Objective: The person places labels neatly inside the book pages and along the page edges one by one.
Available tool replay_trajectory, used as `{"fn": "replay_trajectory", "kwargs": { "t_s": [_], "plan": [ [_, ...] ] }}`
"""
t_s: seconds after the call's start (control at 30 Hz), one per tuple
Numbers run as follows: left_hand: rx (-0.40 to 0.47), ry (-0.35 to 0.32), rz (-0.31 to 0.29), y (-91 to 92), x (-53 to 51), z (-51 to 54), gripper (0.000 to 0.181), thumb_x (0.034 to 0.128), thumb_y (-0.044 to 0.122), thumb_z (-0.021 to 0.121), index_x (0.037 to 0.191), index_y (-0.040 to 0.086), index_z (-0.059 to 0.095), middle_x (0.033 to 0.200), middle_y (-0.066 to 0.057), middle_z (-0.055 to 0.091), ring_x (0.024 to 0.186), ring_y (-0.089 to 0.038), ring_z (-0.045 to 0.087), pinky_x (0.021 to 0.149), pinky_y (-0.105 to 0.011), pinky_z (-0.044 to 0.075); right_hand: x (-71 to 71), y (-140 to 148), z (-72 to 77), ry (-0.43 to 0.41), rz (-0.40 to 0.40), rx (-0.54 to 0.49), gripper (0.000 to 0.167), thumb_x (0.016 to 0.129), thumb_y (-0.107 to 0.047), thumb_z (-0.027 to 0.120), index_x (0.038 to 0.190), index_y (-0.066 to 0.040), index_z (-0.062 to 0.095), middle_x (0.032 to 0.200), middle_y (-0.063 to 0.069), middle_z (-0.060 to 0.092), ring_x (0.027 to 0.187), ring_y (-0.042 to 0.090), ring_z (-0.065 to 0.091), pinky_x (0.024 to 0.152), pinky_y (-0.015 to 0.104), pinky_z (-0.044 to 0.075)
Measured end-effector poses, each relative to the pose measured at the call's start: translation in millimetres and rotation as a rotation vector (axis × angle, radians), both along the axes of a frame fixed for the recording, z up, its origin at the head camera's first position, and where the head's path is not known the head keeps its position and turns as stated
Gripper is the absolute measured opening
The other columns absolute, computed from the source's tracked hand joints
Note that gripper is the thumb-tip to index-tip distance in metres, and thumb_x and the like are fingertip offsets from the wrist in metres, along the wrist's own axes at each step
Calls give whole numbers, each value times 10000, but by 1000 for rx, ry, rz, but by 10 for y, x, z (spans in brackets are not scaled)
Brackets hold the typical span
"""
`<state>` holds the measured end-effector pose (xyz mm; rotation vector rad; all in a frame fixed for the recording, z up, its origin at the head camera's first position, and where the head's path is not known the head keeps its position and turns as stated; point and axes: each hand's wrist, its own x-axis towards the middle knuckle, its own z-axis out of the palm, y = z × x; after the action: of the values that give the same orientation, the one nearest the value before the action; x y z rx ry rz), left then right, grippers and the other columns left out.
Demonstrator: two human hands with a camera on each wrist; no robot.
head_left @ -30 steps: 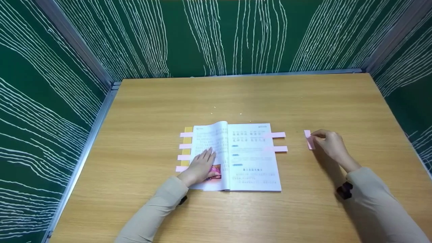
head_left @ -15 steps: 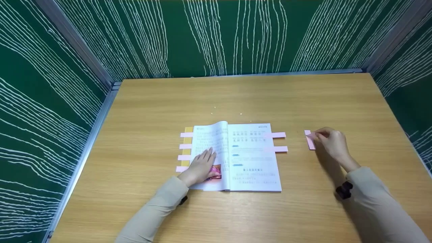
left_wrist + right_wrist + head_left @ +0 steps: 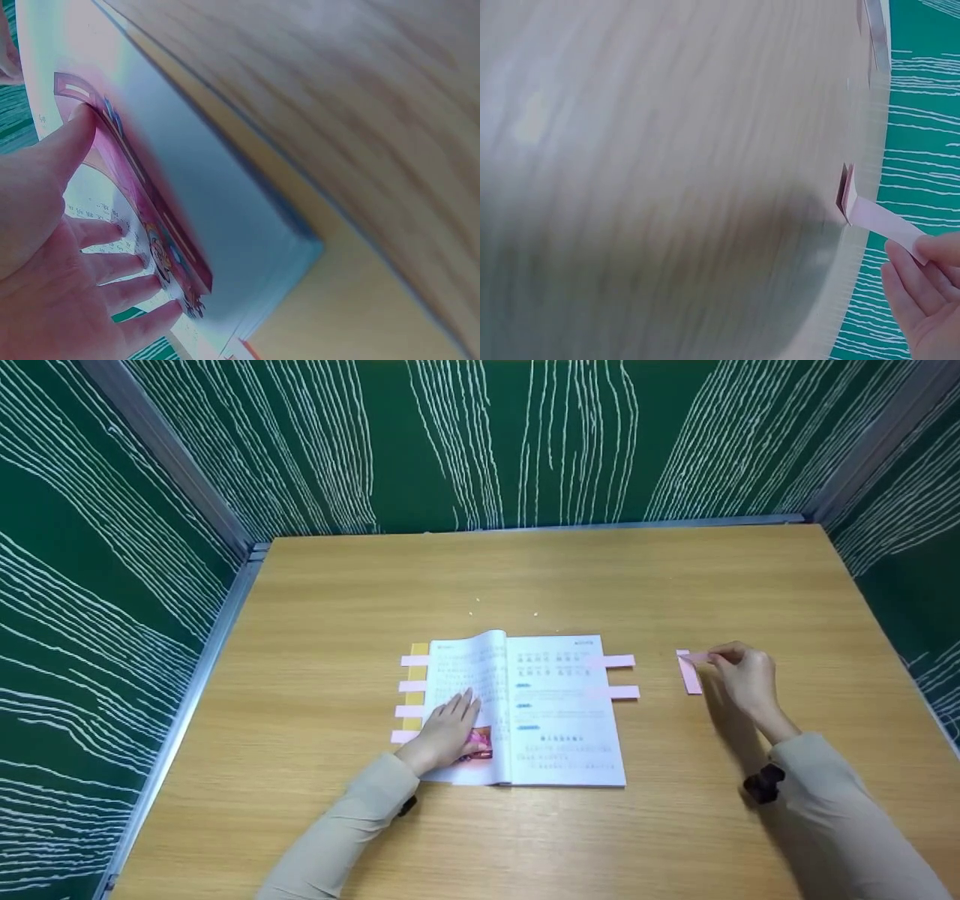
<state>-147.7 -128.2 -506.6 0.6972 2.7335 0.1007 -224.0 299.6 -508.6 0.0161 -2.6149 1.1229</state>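
An open book (image 3: 562,712) lies on the table with printed pages up. My left hand (image 3: 444,735) rests flat on its left page, fingers spread beside a coloured picture (image 3: 142,180). Off to the book's right, a pad of pink sticky notes (image 3: 690,678) lies on the table. My right hand (image 3: 746,675) pinches the end of one pink sticky strip (image 3: 885,220) between thumb and finger; the strip's other end still joins the pad (image 3: 845,193). Pink tabs (image 3: 619,691) stick out past the book's right edge, and several more pink tabs (image 3: 409,710) past its left edge.
The wooden table (image 3: 322,600) carries a few tiny white specks behind the book. A yellow strip (image 3: 412,723) shows along the book's left side. Green panels (image 3: 510,442) with white lines stand around the table's back and sides.
My right hand has drawn back slightly to the right, and the pinched pink strip has lifted away from the pad over more of its length. The left hand stays put.
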Motion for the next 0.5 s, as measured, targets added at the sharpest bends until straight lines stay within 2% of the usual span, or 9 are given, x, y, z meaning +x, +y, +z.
{"fn": "replay_trajectory", "kwargs": {
  "t_s": [0.33, 0.4, 0.5],
  "plan": [
    [21, -1, -1, 0, -2, -25, 748, 854, 433, 498, 1376, -27, 225, 1431, -220, 178, 1297, -351, 202, 1031, -456, 233, -1, -7, 4, -43, -103, -46, 168, 834, -59, 578, 873, 83, 658, 816, 218, 644, 581, -159, 430, 519, 45, 362],
    [29, -1, -3, -1, 0, -22, 749, 852, 432, 500, 1375, -30, 226, 1428, -224, 183, 1296, -353, 204, 1030, -458, 233, 1, -6, 11, -61, -128, -55, 175, 835, -73, 574, 878, 73, 662, 780, 151, 656, 578, -149, 440, 513, 51, 368],
    [32, 2, -2, -1, -1, -19, 749, 855, 435, 494, 1375, -31, 225, 1428, -226, 181, 1297, -354, 202, 1033, -456, 227, 3, -3, 26, -96, -150, -91, 186, 842, -86, 565, 895, 66, 659, 705, -25, 630, 591, -121, 461, 516, 59, 384]
  ]
}}
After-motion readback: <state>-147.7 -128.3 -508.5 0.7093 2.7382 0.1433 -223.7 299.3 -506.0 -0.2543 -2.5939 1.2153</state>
